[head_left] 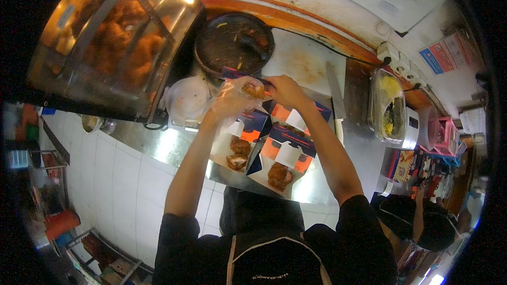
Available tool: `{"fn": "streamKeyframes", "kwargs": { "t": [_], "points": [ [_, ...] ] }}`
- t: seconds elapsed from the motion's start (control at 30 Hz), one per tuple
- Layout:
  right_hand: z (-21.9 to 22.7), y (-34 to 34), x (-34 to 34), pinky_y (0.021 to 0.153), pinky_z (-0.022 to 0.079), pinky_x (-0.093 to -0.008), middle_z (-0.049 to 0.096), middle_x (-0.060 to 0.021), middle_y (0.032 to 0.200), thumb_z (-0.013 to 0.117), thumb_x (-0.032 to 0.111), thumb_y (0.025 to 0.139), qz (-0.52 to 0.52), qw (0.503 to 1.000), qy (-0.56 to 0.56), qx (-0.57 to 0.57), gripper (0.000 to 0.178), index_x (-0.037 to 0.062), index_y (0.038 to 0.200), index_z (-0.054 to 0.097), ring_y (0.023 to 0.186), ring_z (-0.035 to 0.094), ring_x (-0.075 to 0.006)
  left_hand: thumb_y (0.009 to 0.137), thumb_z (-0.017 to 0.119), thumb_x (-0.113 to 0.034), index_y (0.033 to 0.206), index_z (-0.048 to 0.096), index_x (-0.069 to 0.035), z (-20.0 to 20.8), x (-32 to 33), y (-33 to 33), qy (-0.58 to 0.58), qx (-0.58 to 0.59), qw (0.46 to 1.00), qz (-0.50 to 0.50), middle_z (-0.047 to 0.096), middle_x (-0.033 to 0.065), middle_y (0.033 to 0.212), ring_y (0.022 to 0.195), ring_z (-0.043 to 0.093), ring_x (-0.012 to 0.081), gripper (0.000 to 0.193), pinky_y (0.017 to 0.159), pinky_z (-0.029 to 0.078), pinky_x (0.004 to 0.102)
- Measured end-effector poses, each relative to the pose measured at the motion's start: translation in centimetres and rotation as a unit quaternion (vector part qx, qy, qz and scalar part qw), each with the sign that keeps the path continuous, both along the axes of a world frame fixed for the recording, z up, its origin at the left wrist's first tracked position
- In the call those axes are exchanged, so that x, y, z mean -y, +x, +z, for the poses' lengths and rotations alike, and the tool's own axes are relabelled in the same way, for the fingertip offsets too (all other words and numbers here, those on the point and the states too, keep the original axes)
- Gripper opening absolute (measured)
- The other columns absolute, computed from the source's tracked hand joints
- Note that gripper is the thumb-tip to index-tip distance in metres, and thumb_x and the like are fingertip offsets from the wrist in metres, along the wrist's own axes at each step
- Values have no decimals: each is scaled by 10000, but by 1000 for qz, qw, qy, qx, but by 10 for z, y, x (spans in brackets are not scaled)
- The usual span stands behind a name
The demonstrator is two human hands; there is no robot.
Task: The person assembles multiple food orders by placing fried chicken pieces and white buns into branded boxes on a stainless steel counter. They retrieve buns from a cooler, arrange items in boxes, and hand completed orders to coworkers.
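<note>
My left hand, in a clear plastic glove, reaches forward with its fingers curled around a piece of fried chicken. Its fingertips are partly hidden in the glove's blur. My bare right hand grips the edge of a dark blue and orange cardboard box just beside that piece. Nearer to me, an open box holds brown fried chicken pieces. To its right another open box has a piece of fried chicken in it. A further box lies partly hidden behind these.
A dark round mortar holds a pestle. Right of it lie a white cutting board and a knife. A white bowl stands left, below a lit food warmer. A clear container is at right; another person is beyond.
</note>
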State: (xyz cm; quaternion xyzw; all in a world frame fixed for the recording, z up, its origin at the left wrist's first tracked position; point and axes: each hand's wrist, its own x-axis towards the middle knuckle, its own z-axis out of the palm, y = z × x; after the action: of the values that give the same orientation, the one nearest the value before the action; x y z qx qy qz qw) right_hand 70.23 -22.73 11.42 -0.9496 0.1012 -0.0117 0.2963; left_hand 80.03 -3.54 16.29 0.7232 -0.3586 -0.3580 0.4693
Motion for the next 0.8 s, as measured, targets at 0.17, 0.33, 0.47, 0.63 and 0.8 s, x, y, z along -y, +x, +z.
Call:
{"fn": "streamKeyframes", "kwargs": {
  "t": [0.17, 0.33, 0.47, 0.63, 0.8],
  "points": [
    [-7, 9, 25, 827, 518, -502, 690, -229, 990, 612, 268, 861, 11, 997, 49, -55, 300, 80, 1074, 710, 927, 652, -428, 808, 667, -129, 1098, 686, -45, -23, 45, 19, 275, 122, 951, -75, 698, 141, 1065, 929, 667, 243, 303, 793, 544, 363],
    [-1, 7, 27, 842, 517, -510, 690, -231, 985, 606, 305, 872, -6, 997, 47, -56, 301, 100, 1061, 721, 932, 654, -424, 872, 582, -303, 1061, 719, -79, -26, 66, 14, 386, 399, 825, -104, 696, 170, 1116, 1039, 673, 339, 323, 898, 530, 443],
    [13, -5, 28, 841, 516, -515, 695, -220, 977, 599, 316, 874, -49, 995, 66, -55, 291, 122, 1049, 728, 931, 656, -421, 810, 674, -317, 1009, 718, -27, -27, 71, 16, 299, 408, 850, -150, 696, 176, 1076, 997, 675, 339, 354, 870, 531, 434],
    [20, -14, 38, 837, 515, -518, 697, -210, 978, 601, 304, 864, -55, 987, 106, -108, 286, 126, 1046, 733, 936, 655, -416, 767, 697, -175, 870, 677, -10, -66, 67, 37, 124, 48, 969, -210, 650, 109, 798, 783, 643, 193, 196, 662, 495, 331],
    [8, -15, 39, 838, 517, -515, 697, -211, 979, 603, 282, 850, -100, 989, 105, -14, 302, 116, 1067, 731, 916, 659, -416, 731, 695, -54, 786, 651, -31, -147, 66, 44, 1, -105, 987, -125, 594, 54, 712, 703, 595, 154, 73, 602, 450, 306]
  ]
}}
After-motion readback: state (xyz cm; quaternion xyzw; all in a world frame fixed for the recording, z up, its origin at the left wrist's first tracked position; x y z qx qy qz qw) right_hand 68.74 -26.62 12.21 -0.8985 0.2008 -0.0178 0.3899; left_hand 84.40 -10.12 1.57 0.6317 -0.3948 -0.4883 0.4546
